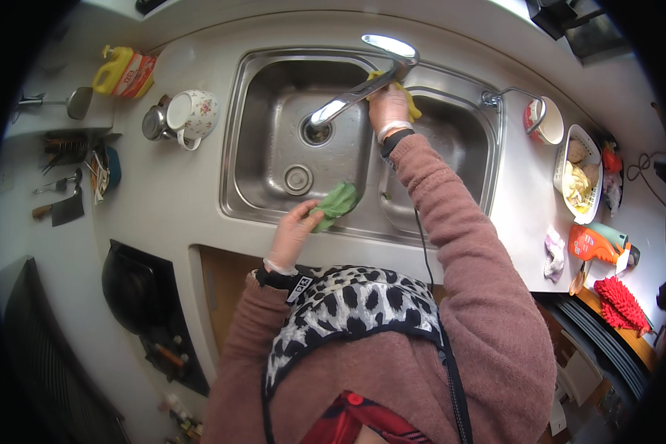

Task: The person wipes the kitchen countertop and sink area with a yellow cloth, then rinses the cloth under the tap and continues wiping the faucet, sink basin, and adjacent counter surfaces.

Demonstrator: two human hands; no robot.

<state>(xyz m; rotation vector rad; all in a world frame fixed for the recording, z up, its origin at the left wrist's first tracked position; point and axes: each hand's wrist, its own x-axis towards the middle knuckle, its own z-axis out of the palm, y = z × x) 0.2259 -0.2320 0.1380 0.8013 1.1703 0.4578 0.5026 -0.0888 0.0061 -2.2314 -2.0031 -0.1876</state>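
A green cloth [337, 204] is pinched in the fingers of my left hand [293, 232], over the front rim of the double stainless steel sink [232, 166]. My right hand [389, 108] reaches to the back of the divider and presses a yellow cloth [413, 106] near the base of the chrome faucet [347, 102]. The faucet's body hides part of that cloth and some of my fingers. Both hands appear to wear thin clear gloves. A drain [317, 133] and a round metal stopper [298, 179] show in the left basin.
To the left stand a floral enamel mug [191, 114], a metal pot [155, 122] and a yellow jug [123, 72]. On the right are a cup [546, 122], a white basket [560, 166] of food, an orange spray bottle [591, 244] and a red chenille cloth [620, 306].
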